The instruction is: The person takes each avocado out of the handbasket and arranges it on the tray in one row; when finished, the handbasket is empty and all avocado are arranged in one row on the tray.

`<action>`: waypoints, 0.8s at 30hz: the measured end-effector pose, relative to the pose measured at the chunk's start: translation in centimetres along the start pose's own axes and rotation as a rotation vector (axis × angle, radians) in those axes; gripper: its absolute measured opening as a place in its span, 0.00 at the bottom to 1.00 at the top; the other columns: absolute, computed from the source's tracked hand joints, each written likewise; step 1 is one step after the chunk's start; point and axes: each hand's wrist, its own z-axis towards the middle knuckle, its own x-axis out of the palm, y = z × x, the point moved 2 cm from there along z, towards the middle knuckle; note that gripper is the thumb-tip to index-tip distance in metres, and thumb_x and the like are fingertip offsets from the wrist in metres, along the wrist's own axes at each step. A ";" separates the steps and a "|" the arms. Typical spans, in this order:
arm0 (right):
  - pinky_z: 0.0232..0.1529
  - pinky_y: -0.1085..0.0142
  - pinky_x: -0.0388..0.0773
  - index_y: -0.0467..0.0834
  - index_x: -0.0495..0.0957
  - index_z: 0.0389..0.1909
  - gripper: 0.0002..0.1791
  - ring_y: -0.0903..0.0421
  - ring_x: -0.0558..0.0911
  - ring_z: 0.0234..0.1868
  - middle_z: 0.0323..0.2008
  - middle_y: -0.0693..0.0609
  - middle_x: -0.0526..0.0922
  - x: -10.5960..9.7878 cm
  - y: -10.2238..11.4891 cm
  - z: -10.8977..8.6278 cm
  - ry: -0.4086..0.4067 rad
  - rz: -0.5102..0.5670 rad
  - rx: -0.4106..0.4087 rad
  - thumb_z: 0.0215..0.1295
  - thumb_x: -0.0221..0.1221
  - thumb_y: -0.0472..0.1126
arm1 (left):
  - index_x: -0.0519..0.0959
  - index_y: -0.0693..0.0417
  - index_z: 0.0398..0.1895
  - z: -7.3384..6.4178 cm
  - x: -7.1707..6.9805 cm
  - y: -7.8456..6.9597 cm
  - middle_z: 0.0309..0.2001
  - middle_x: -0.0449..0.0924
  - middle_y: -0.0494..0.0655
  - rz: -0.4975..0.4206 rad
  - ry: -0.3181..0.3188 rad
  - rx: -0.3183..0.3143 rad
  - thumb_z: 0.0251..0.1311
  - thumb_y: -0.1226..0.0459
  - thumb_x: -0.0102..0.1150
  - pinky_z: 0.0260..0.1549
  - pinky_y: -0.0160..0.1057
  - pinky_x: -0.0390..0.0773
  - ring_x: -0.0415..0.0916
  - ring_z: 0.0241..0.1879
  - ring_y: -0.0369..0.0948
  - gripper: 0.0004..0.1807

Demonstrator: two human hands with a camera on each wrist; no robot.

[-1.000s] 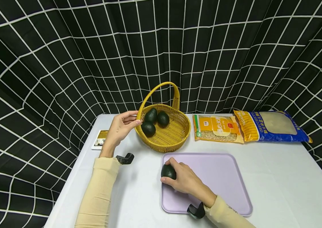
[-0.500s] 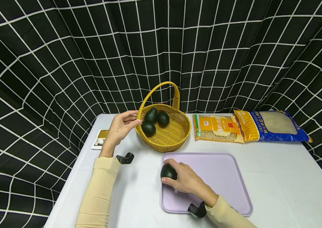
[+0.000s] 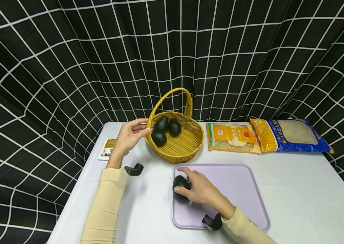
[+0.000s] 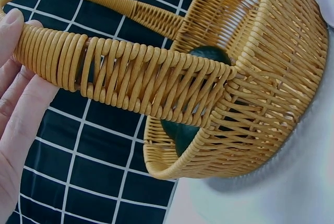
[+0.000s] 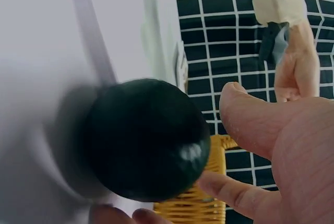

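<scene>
"Where's the avocado (image 5: 148, 140)?"

"On the tray (image 3: 230, 189), by its left side. I'd judge it firm, modest in weight and slick-skinned; it could roll or bruise."

"Where would you take it?"

"Round the widest part, thumb facing fingers, gently. Now my right hand (image 3: 200, 189) is loosely spread about it, thumb clear."

"Your left hand (image 3: 129, 137)?"

"Pinching the handle (image 4: 125, 75) of the basket (image 3: 175, 158)."
</scene>
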 end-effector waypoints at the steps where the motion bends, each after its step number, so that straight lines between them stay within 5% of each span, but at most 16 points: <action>1: 0.47 0.45 0.79 0.52 0.69 0.69 0.36 0.47 0.81 0.50 0.47 0.43 0.85 -0.2 0.0 0.1 -0.006 0.001 -0.001 0.62 0.68 0.58 | 0.79 0.63 0.60 0.0 0.0 0.0 0.50 0.84 0.68 -0.003 0.001 0.002 0.62 0.70 0.68 0.46 0.30 0.84 0.87 0.40 0.35 0.22; 8: 0.47 0.46 0.82 0.47 0.70 0.68 0.34 0.41 0.84 0.51 0.56 0.39 0.83 -2.2 0.1 1.4 -0.050 0.025 -0.030 0.65 0.67 0.54 | 0.79 0.62 0.61 0.0 -0.1 -0.1 0.49 0.85 0.66 -0.006 0.012 0.010 0.63 0.70 0.67 0.47 0.31 0.84 0.87 0.41 0.36 0.23; 24: 0.45 0.50 0.83 0.41 0.76 0.62 0.25 0.44 0.85 0.44 0.49 0.38 0.85 -7.8 1.9 7.1 -0.181 -0.027 -0.087 0.67 0.64 0.45 | 0.78 0.62 0.61 0.1 -0.1 0.0 0.49 0.85 0.65 0.001 0.027 0.001 0.63 0.69 0.67 0.47 0.32 0.84 0.87 0.42 0.38 0.23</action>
